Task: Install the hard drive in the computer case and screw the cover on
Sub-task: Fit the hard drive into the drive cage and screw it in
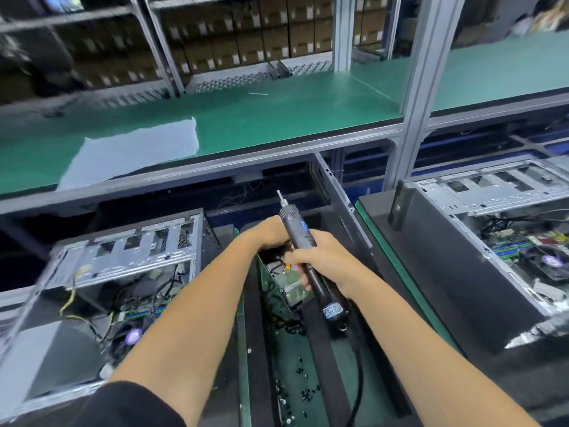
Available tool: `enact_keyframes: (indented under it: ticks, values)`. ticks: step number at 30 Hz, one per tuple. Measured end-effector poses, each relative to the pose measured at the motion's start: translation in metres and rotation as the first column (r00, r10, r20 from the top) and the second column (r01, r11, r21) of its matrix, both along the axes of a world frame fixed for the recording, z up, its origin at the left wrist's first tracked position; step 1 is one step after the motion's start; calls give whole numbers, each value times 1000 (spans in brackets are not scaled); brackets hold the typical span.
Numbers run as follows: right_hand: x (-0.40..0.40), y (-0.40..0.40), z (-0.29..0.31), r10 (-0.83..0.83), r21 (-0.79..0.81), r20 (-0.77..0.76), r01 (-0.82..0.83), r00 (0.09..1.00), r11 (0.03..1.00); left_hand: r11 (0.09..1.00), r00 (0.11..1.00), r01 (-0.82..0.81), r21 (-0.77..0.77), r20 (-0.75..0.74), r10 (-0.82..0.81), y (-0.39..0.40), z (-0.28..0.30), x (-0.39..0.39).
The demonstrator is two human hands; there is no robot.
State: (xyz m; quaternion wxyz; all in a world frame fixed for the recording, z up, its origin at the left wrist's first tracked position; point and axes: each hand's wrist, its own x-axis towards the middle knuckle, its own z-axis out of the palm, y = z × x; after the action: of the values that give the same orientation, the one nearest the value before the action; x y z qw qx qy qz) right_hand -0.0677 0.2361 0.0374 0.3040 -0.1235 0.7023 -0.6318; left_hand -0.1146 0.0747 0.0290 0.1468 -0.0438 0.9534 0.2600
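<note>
Green-boarded hard drive (292,289) looks rigid but fragile; I'd hold its edges, while my right hand (320,257) grips the electric screwdriver (303,248) and my left hand (268,232) is unclear.

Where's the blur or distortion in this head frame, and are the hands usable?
Head view: motion smear on the left computer case and back shelves; wide-angle bends the frame post; right hand and electric screwdriver fairly sharp; left hand soft, partly hidden.

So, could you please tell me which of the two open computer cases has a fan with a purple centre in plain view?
The right case; its fan shows clearly, unlike the left case.
</note>
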Motion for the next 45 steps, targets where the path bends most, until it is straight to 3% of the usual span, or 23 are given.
enact_keyframes:
  ticks: [4, 10, 21, 27, 30, 34, 36, 38, 40, 42, 45]
  values:
    - [5, -22, 19, 21, -14, -28, -21, 999, 1000, 989, 982, -147, 23, -118, 148, -47, 34, 23]
    - [32, -80, 34, 33, 67, -135, -24, 990, 997, 938, 936, -324, 118, -104, 337, -115, 52, 79]
    - [97, -215, 29, 112, 189, -36, -103, 993, 977, 947, 964, -266, 178, 17, 267, -253, 53, 168]
    - [118, -236, 15, 102, 165, 111, -119, 989, 979, 945, 980, -196, 262, 72, 183, -273, 34, 175]
    - [119, -236, 10, 45, 226, 88, -63, 995, 972, 935, 983, -180, 304, 85, 162, -272, 26, 171]
    - [113, -228, 4, -7, 277, 74, -13, 997, 961, 965, 993, -82, 251, -57, 99, -270, 20, 162]
    - [108, -224, 0, -39, 250, 84, 17, 996, 968, 948, 945, -198, 247, -208, 252, -273, 12, 160]
    - [101, -220, -3, -68, 185, 119, 46, 991, 982, 855, 816, -422, 301, -285, 503, -274, 0, 166]
    - [96, -221, -3, -72, 170, 127, 50, 989, 984, 681, 738, -578, 449, -68, 672, -271, -14, 176]
    - [94, -225, -4, -68, 179, 123, 45, 990, 983, 491, 745, -626, 606, 279, 605, -261, -26, 182]
    - [92, -231, -8, -77, 193, 116, 54, 990, 980, 307, 734, -644, 700, 453, 506, -253, -35, 185]
